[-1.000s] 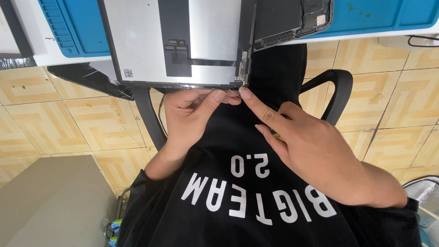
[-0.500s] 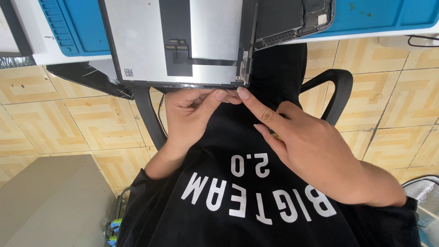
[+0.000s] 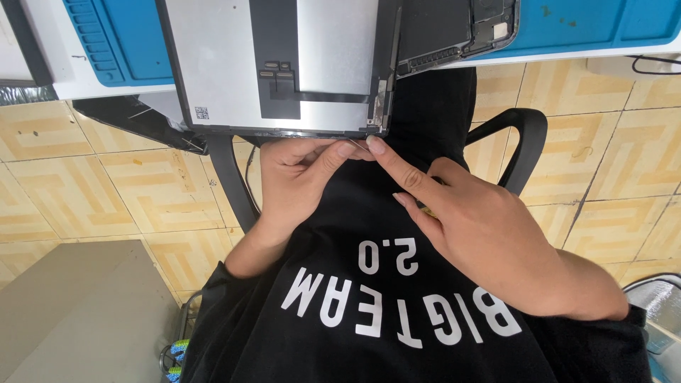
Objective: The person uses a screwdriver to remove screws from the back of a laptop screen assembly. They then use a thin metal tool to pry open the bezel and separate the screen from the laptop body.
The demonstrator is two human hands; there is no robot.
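Overhanging the near edge of the worktop (image 3: 106, 89), the detached tablet screen panel (image 3: 284, 67) lies flat, long axis across, directly beyond both hands. Left hand (image 3: 298, 177) is curled, pinching something thin at the panel's near edge; right hand (image 3: 482, 227) points its forefinger there, holding nothing visible.

Display panel (image 3: 284, 67) left of tablet housing (image 3: 454, 28)

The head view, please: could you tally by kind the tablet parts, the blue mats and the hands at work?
Tablet screen panels, lifted open: 1, the screen panel
Tablet bodies with insides exposed: 1, the tablet body
Blue work mats: 2, the left mat and the right mat
Hands at the panel's lower edge: 2, the left hand and the right hand
Total: 6
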